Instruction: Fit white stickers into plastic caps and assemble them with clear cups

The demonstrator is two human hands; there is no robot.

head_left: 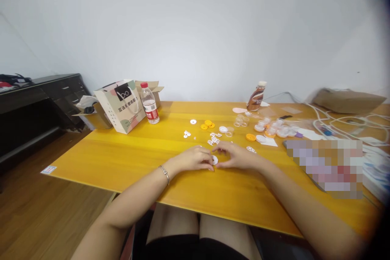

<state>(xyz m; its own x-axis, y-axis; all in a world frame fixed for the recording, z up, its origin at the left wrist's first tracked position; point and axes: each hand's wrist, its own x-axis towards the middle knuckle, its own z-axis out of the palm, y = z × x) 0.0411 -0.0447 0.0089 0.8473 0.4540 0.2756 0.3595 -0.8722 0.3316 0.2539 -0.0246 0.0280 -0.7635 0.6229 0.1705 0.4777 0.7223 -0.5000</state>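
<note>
A small white plastic disc (215,160) with a hole in its middle is between my two hands, just above or on the tabletop. My left hand (196,159) is closed, its fingertips at the disc's left edge. From the other side, the thumb and curved fingers of my right hand (234,156) grip the disc's right edge. White perforated pieces (214,139) lie just beyond the hands. Farther back are yellow discs (208,123), another white disc (193,122) and a few tiny white parts (187,134).
On the yellow table (128,158) a paper bag (123,105) and a water bottle (150,103) stand back left. A brown drink bottle (256,96), clear rings (241,120), capped clear-and-orange parts (276,128), white cables (344,122) and a blurred-out flat device (324,166) are to the right.
</note>
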